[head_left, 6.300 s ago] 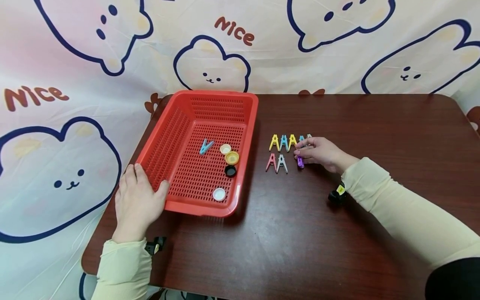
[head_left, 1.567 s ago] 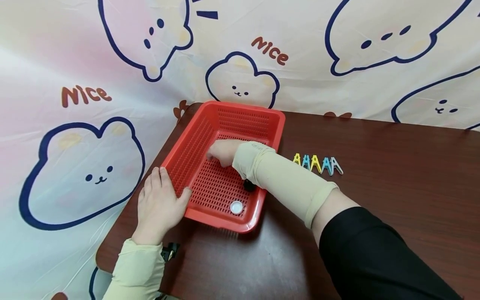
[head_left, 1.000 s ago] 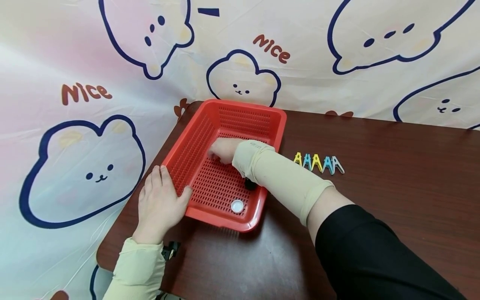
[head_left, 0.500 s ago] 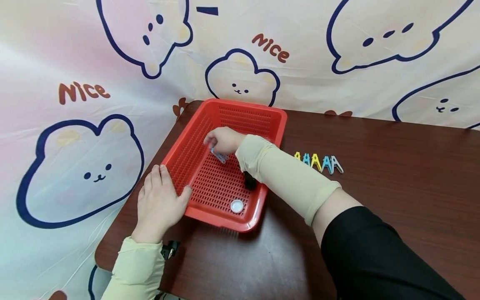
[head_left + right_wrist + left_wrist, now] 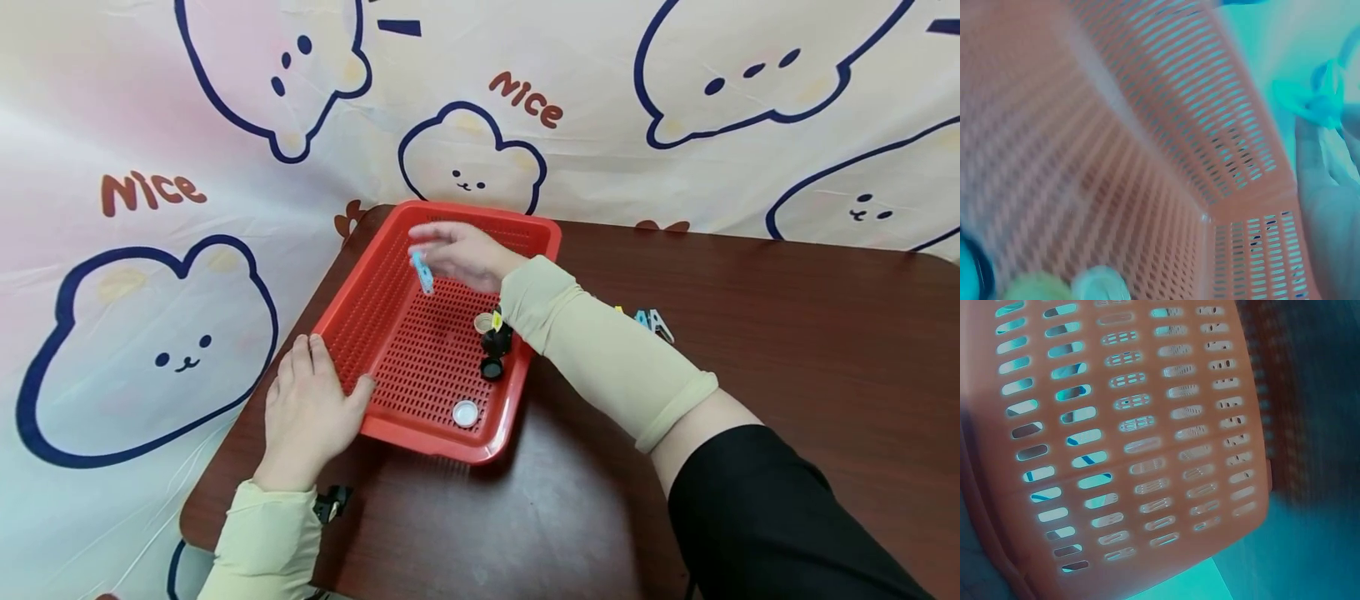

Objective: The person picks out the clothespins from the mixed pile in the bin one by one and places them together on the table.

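My right hand [image 5: 465, 252] pinches a light blue clothes peg [image 5: 422, 272] by one end, above the back part of the red perforated basket [image 5: 420, 375]. In the right wrist view the peg [image 5: 1319, 106] appears between fingers and thumb at the right edge. My left hand [image 5: 310, 412] rests on the basket's front left corner, fingers extended along the left rim and thumb spread over the front. Only the basket's slotted outer wall [image 5: 1141, 465] shows in the left wrist view; no hand is visible there.
Inside the basket lie a cream cap [image 5: 483, 323], a black cap [image 5: 491, 368] and a white cap [image 5: 465, 413]. On the brown table [image 5: 750, 350], right of the basket, a blue peg [image 5: 642, 318] and a grey peg [image 5: 660, 325] show; the right forearm covers other pegs.
Earlier my right hand was at the pegs on the table, then reached into the basket. It has now lifted the light blue peg from the basket floor. The left hand stays at the corner.
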{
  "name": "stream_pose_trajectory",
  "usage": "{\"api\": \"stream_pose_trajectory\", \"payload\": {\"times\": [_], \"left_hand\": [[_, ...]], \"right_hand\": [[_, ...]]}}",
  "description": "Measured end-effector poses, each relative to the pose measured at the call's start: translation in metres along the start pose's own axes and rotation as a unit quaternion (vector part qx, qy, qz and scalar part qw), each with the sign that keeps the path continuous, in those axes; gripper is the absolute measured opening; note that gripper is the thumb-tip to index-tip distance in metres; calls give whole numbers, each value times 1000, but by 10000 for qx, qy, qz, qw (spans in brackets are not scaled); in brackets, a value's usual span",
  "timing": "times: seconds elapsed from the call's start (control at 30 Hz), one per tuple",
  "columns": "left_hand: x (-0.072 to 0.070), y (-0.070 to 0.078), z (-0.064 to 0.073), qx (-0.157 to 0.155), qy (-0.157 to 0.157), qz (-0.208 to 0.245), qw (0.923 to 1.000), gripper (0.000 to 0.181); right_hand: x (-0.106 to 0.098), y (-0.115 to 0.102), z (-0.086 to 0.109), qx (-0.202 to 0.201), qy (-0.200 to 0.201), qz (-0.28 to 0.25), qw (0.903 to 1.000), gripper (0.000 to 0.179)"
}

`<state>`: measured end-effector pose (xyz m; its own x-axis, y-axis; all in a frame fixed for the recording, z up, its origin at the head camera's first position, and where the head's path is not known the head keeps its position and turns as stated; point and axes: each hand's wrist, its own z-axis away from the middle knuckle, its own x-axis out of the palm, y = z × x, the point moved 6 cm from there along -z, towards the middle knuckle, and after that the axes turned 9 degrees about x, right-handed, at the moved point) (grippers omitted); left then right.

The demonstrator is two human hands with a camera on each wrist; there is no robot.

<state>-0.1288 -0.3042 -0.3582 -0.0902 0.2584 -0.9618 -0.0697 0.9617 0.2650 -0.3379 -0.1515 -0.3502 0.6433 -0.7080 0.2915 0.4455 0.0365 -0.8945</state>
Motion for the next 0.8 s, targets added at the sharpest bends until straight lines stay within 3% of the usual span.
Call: {"api": "stream_pose_trajectory", "payload": {"times": [0.1,0.27,0.53,0.8], "left_hand": [[0,0,0,3,-4,22,10000,89],[2,-1,1,-55,-102,62,9999,89],[2,-1,1,-86,-121,95,9998,90],[1,1,0,-17,-29,26,10000,88]], "right_hand": [[-13,-6,5,-160,354,-1162,9925,50],[-33,-7,9,-176,877,-1992,9759,47],[-42,-1,12,-91,1063,-2510,9621,47],[-49,4,22,-28,1043,-2192,9701,44]]}}
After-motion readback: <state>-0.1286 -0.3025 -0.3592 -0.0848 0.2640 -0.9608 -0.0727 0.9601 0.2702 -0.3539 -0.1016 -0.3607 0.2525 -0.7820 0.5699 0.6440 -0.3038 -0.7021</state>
